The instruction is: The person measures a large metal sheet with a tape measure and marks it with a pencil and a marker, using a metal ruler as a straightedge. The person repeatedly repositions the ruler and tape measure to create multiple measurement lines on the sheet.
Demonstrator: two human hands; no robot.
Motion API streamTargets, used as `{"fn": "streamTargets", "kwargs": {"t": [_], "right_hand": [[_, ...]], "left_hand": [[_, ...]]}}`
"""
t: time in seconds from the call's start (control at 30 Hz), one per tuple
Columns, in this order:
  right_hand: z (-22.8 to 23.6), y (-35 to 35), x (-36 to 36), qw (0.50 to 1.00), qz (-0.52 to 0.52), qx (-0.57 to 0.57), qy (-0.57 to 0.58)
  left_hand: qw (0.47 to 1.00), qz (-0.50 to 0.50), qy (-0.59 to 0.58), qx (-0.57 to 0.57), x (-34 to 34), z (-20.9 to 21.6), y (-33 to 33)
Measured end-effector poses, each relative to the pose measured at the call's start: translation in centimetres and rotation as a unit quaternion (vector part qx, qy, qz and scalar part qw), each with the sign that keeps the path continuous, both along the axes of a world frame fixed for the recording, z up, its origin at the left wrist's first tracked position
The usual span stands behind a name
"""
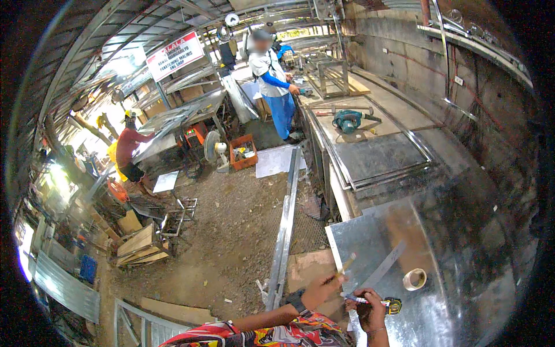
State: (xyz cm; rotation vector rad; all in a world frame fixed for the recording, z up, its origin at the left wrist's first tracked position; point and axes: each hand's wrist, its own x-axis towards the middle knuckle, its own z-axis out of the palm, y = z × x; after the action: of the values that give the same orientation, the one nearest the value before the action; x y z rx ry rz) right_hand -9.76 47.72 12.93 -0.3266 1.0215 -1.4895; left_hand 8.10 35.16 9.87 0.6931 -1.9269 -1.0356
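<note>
My left hand (321,292), with a dark band at the wrist, is closed around a thin yellowish pencil (348,264) that points up and away. Beside it, over the near edge of a shiny metal sheet (370,231), my right hand (371,311) has its fingers curled on a white, red and dark marker (359,299). A yellow and black tape measure (393,306) sits right against the right hand; whether that hand also holds it I cannot tell. On the sheet lie a flat metal ruler (384,264) and a roll of tan tape (414,279).
Further along the bench are a green power tool (347,121), a hammer (352,108) and metal frames (425,147). Long metal channels (283,231) lie on the ground to the left. Two people work beyond, near a fan (214,148) and an orange crate (243,151).
</note>
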Motion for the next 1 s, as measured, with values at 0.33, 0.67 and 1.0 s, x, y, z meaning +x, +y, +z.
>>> {"fn": "streamTargets", "kwargs": {"t": [0.33,0.67,1.0], "right_hand": [[-1.8,0.0,1.0,0.995,0.085,0.035,-0.030],[-2.8,1.0,2.3,0.991,0.130,0.021,-0.005],[-4.8,1.6,4.6,0.876,0.150,-0.096,0.448]], "left_hand": [[0.822,-0.027,0.136,0.553,-3.1,6.9,2.3],[0.833,-0.058,0.128,0.535,-2.6,4.9,2.9],[0.955,-0.179,0.038,0.234,-0.8,2.7,2.7]]}}
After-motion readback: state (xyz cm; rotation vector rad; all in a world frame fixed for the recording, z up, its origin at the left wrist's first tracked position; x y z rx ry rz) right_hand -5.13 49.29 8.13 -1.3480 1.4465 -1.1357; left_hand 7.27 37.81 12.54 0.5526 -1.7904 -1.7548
